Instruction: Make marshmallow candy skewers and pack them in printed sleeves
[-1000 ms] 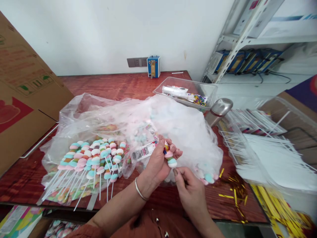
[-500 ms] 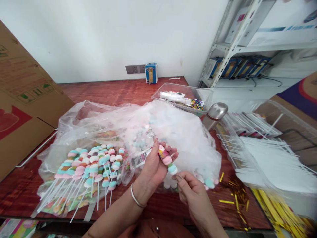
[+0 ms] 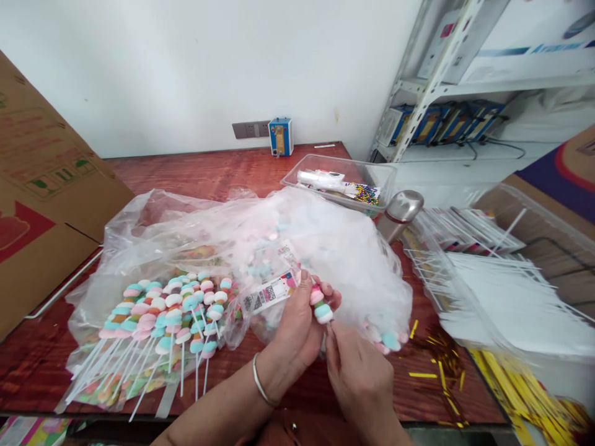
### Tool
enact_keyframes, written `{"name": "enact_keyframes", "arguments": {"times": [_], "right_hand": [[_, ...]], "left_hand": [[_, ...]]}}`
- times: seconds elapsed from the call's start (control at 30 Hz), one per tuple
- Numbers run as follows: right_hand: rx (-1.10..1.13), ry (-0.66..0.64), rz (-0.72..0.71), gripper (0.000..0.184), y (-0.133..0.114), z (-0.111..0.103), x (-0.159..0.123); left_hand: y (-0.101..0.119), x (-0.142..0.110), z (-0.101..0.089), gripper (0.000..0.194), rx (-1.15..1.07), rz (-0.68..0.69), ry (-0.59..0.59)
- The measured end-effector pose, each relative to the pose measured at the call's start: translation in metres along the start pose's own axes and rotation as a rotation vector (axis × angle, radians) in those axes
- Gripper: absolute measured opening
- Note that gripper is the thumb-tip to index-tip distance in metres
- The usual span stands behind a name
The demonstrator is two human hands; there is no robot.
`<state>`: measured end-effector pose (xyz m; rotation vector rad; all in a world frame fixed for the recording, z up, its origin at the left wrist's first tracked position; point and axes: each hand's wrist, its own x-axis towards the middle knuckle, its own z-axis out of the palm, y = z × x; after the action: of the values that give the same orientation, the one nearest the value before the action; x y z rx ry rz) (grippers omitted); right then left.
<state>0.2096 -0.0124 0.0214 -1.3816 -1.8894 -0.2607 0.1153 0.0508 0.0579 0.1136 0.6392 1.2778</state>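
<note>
My left hand point(image 3: 302, 328) is closed round a marshmallow skewer point(image 3: 320, 308) with stacked pink, green, blue and white pieces. Its lower end points toward my right hand point(image 3: 360, 368), whose thumb and fingers are pinched together just under the bottom white piece. What they pinch is too small and covered to make out. Behind my left hand lies a clear printed wrapper point(image 3: 272, 292). To the left, several finished marshmallow skewers point(image 3: 158, 310) on white sticks rest on a plastic bag of colourful sweets.
A large clear bag of marshmallows point(image 3: 344, 260) spreads behind my hands. Beyond it are a plastic tray point(image 3: 390, 179) and a steel flask point(image 3: 400, 214). Gold twist ties point(image 3: 441, 378) and a bin of white sticks point(image 3: 506, 303) are at right; a cardboard box point(image 3: 51, 186) stands left.
My right hand has turned and moved up against the skewer's lower end. My left hand's grip has shifted, covering more of the skewer's top. The view has shifted slightly.
</note>
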Motion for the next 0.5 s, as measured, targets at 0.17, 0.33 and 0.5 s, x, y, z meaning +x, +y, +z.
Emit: {"name": "enact_keyframes", "arguments": {"times": [0.17, 0.33, 0.5], "right_hand": [[0.386, -0.197, 0.424, 0.017, 0.004, -0.002, 0.004], [0.986, -0.339, 0.836, 0.023, 0.007, -0.003, 0.006], [1.597, -0.428, 1.255, 0.031, 0.006, -0.003, 0.009]], "left_hand": [[0.005, 0.007, -0.005, 0.034, -0.01, -0.048, -0.034], [0.016, 0.018, -0.006, 0.021, -0.067, 0.001, -0.114], [0.018, 0.016, -0.004, 0.023, -0.07, -0.009, -0.199]]}}
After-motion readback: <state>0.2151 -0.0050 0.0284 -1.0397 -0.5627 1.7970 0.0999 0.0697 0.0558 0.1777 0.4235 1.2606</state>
